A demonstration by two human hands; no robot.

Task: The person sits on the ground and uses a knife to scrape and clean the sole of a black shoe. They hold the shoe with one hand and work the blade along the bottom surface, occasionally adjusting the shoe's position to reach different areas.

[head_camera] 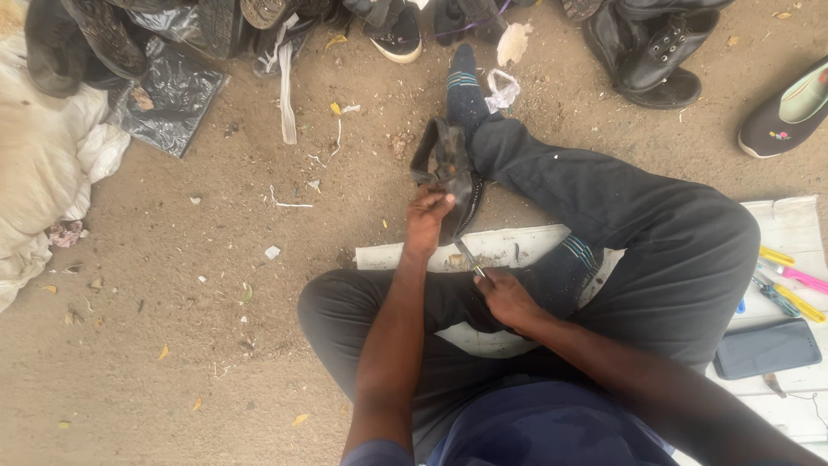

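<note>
Left hand (427, 220) clamped on black shoe (448, 177), fingers over its edge, shoe propped upright-ish on dirt just beside the person's shin. Prob. light, upper soft & floppy, sole part stiffer; likely needs firm pinch near the sole edge so it won't fold. Left forearm straight out from body, wrist bent down onto shoe. Thin metal blade (468, 256) running between the hands, tip at shoe's lower edge. Right hand (507, 298) fisted round blade handle, resting approx. on lap above white board (509, 246). Right arm angled in from lower right, elbow out of frame. Further right: pliers w/ yellow grips (789, 298), dark phone (766, 348).
</note>
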